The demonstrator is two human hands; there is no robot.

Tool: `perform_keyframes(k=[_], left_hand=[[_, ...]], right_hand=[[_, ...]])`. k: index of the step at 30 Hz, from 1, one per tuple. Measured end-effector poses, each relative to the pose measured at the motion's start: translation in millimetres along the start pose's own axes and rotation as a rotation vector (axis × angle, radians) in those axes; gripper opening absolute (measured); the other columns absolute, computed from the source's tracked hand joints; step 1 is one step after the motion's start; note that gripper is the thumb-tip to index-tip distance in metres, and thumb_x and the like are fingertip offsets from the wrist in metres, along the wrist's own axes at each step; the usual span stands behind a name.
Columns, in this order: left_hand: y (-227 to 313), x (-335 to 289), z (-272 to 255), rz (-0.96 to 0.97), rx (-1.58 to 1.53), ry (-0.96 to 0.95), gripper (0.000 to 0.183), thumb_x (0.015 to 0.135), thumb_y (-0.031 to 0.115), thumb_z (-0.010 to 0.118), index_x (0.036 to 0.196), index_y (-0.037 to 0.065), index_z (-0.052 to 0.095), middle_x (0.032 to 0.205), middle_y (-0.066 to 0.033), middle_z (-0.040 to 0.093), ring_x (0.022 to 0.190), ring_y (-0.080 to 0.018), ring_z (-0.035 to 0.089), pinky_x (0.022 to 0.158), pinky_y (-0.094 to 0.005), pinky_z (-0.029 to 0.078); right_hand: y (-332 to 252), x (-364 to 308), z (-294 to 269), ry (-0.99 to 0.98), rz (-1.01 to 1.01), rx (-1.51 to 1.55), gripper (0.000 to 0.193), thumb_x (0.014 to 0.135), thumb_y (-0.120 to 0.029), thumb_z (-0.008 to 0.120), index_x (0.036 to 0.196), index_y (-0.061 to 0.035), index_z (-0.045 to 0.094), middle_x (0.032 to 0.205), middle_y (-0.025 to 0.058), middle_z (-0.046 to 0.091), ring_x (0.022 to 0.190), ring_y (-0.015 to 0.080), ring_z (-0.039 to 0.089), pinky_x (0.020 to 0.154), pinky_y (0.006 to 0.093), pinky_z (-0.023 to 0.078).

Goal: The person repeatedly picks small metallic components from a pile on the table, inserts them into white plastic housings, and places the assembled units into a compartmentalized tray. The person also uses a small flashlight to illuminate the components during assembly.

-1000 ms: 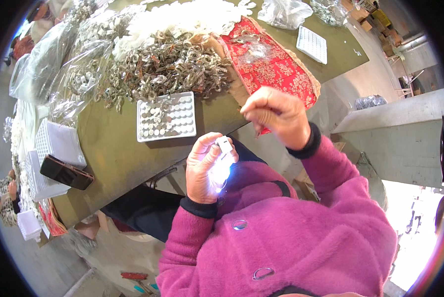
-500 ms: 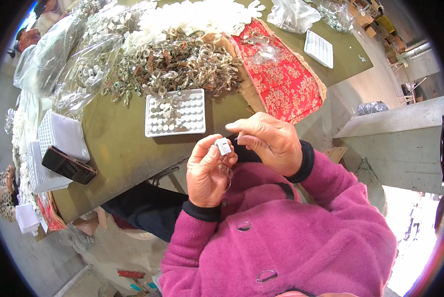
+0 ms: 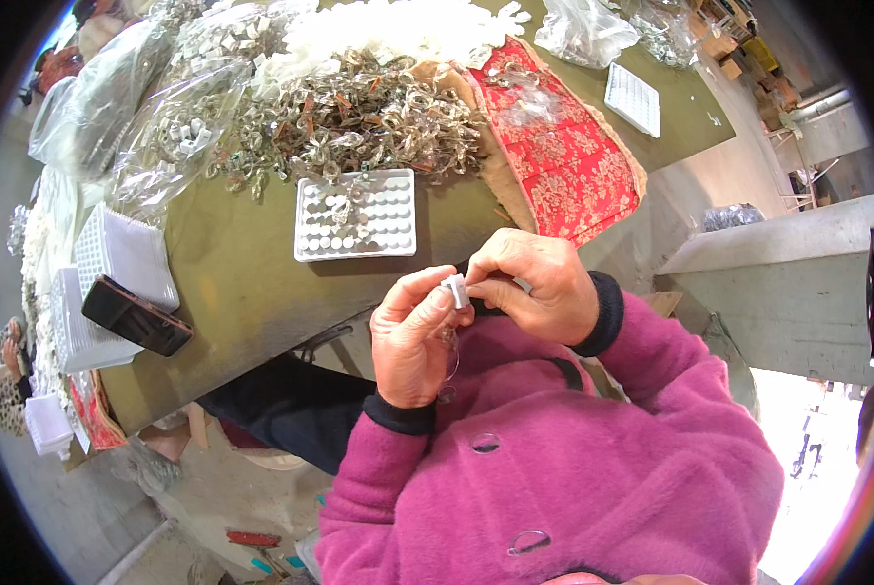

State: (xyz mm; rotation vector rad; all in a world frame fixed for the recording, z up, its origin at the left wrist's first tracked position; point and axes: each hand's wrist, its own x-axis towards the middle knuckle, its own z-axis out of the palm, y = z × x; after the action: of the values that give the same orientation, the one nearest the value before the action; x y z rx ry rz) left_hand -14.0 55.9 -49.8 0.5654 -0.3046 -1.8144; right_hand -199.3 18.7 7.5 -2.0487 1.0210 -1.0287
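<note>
My left hand (image 3: 416,336) pinches a small white plastic block (image 3: 457,290) between thumb and fingers, in front of the table edge. A thin clear cord or wire (image 3: 451,357) hangs below its fingers. My right hand (image 3: 539,285) is closed, with thumb and forefinger tips at the right side of the block. Whether a small part sits between those tips I cannot make out. Beyond my hands, a white tray (image 3: 409,248) stands on the table, holding rows of round white pieces with a few tangled bits on top.
A large heap of coiled clear strips (image 3: 359,122) covers the table behind the tray. Red patterned cloth (image 3: 559,166) lies to its right. At the left are stacked white trays (image 3: 135,258), a dark phone (image 3: 136,316) and plastic bags (image 3: 105,117). Another white tray (image 3: 633,99) lies far right.
My right hand's fingertips have come together and moved to the white block, where before they were apart from it. The block has turned a little in my left hand.
</note>
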Motion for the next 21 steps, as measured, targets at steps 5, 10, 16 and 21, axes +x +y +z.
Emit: perform_keyframes(k=[5,10,16,21], left_hand=[[1,-1,1,0.009,0.115,-0.003,0.023,0.097,0.001,0.069,0.12,-0.004,0.07,0.098,-0.0116,0.074,0.081,-0.0188,0.069,0.076,-0.0307,0.057],[1,-1,3,0.03,0.095,0.017,0.022,0.098,0.003,0.069,0.119,-0.004,0.069,0.099,-0.0134,0.075,0.078,-0.0205,0.071,0.074,-0.0321,0.059],[6,-5,1,-0.048,0.184,-0.04,0.02,0.099,0.006,0.068,0.117,-0.003,0.069,0.103,-0.0159,0.074,0.079,-0.0245,0.071,0.071,-0.0329,0.057],[36,-12,17,-0.143,0.327,-0.058,0.03,0.1,0.006,0.065,0.129,-0.002,0.062,0.111,-0.017,0.07,0.098,-0.0272,0.071,0.082,-0.04,0.061]], right_hand=[[1,6,-5,-0.093,-0.02,0.0,0.009,0.087,-0.001,0.073,0.094,-0.0025,0.068,0.087,0.0121,0.068,0.08,0.03,0.069,0.071,0.0373,0.056],[-10,1,-3,-0.071,0.372,0.362,0.008,0.088,0.002,0.069,0.094,-0.0009,0.066,0.084,0.0126,0.066,0.076,0.0274,0.069,0.068,0.0352,0.056],[-4,4,-3,-0.112,0.026,0.105,0.01,0.09,0.007,0.068,0.093,-0.0012,0.063,0.081,0.0072,0.065,0.072,0.0188,0.067,0.065,0.0335,0.054],[3,10,-10,-0.241,0.227,0.466,0.012,0.092,0.003,0.071,0.102,-0.0004,0.067,0.085,0.0064,0.069,0.078,0.016,0.069,0.068,0.0324,0.055]])
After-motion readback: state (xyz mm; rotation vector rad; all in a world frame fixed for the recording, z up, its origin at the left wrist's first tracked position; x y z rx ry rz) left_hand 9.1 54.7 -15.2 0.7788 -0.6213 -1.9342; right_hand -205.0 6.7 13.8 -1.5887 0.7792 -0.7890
